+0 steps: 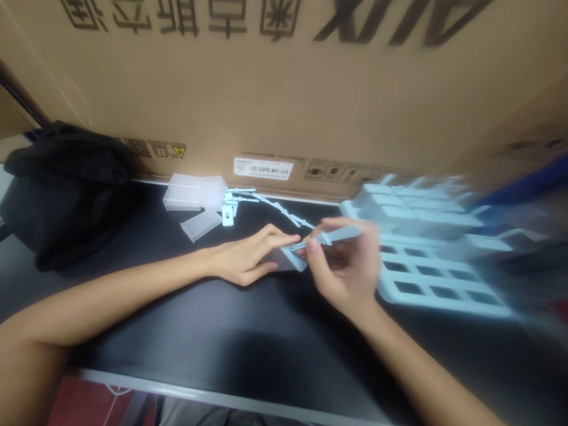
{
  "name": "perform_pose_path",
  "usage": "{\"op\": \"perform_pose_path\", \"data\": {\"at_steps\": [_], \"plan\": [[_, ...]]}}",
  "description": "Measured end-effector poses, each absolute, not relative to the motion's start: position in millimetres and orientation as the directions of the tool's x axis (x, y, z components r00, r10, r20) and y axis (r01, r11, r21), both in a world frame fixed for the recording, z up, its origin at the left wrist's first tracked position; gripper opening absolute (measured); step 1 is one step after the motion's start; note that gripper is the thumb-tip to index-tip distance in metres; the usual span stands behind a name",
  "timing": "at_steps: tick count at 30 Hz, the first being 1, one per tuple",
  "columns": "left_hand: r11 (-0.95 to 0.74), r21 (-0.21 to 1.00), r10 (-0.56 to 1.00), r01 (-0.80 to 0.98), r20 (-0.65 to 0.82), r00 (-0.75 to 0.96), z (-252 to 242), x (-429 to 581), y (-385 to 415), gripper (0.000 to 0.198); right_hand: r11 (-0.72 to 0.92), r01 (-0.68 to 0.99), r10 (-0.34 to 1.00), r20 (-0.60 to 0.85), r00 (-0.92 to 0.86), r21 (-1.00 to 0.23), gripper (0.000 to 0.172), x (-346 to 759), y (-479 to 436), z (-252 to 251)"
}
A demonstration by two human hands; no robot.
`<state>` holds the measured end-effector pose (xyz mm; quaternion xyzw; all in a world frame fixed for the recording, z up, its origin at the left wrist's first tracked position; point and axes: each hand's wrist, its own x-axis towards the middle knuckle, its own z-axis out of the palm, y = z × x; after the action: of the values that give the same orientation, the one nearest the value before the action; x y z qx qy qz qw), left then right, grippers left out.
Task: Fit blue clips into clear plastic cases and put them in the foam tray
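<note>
Near the middle of the table, my left hand (246,257) is closed around a small translucent plastic case (284,259), its fingers covering much of it. My right hand (348,266) pinches a light-blue plastic strip (339,235) at the open end of that case. The strip's left end meets the case's rim; how far it reaches inside I cannot tell. Behind the hands lies a row of thin light-blue pieces (279,208). To the right stands a light-blue rack (426,305) with square openings; several light-blue cases with upright tabs fill its back rows, blurred.
At the back left lie a larger translucent box (195,192) and a small translucent case (202,225). A black cloth bag (66,189) sits at the far left. A large printed cardboard box (275,94) walls off the back of the black table (199,337).
</note>
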<state>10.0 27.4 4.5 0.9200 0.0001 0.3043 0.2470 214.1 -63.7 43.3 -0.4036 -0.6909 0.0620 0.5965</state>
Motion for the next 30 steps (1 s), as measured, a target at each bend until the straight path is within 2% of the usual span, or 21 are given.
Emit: {"op": "perform_pose_path", "data": {"at_steps": [3,5,9,13,16,19,21,25,30], "plan": [[-0.867,0.472,0.174,-0.16,0.587,0.791,4.8,12.6,28.3,0.057,0.663,0.6,0.616,0.782,-0.097,-0.448,0.017,213.4,-61.0,46.7],[-0.859,0.492,0.21,-0.144,0.594,0.777,3.4,13.1,29.2,0.052,0.659,0.651,0.606,0.779,-0.163,-0.377,0.015,212.9,-58.9,47.3],[-0.864,0.503,0.285,-0.025,0.53,0.799,-4.5,10.0,31.2,0.051,0.602,0.738,0.665,0.704,-0.251,-0.305,0.033,211.8,-55.6,40.4],[-0.905,0.402,0.342,0.139,0.493,0.8,-12.3,6.6,32.1,0.062,0.506,0.835,0.714,0.649,-0.263,-0.218,0.048,210.0,-54.9,32.1],[-0.925,0.351,0.328,0.148,0.536,0.778,-13.3,7.5,31.3,0.073,0.426,0.902,0.674,0.69,-0.264,-0.07,0.051,208.7,-56.2,31.6],[-0.934,0.347,0.282,0.08,0.582,0.763,-11.1,9.6,30.4,0.079,0.341,0.939,0.662,0.699,-0.272,0.043,0.05,206.3,-59.5,33.9],[-0.943,0.333,0.232,0.015,0.623,0.747,-10.0,10.8,30.4,0.076,0.294,0.955,0.695,0.676,-0.244,0.042,0.052,204.3,-62.6,35.4],[-0.942,0.331,0.202,-0.059,0.697,0.688,-11.7,11.4,31.3,0.073,0.241,0.969,0.74,0.656,-0.153,-0.047,0.059,202.2,-68.4,36.8],[-0.951,0.308,0.223,-0.008,0.706,0.673,-13.8,10.7,30.5,0.066,0.317,0.923,0.764,0.635,-0.114,-0.216,0.058,201.5,-66.5,34.1]]}}
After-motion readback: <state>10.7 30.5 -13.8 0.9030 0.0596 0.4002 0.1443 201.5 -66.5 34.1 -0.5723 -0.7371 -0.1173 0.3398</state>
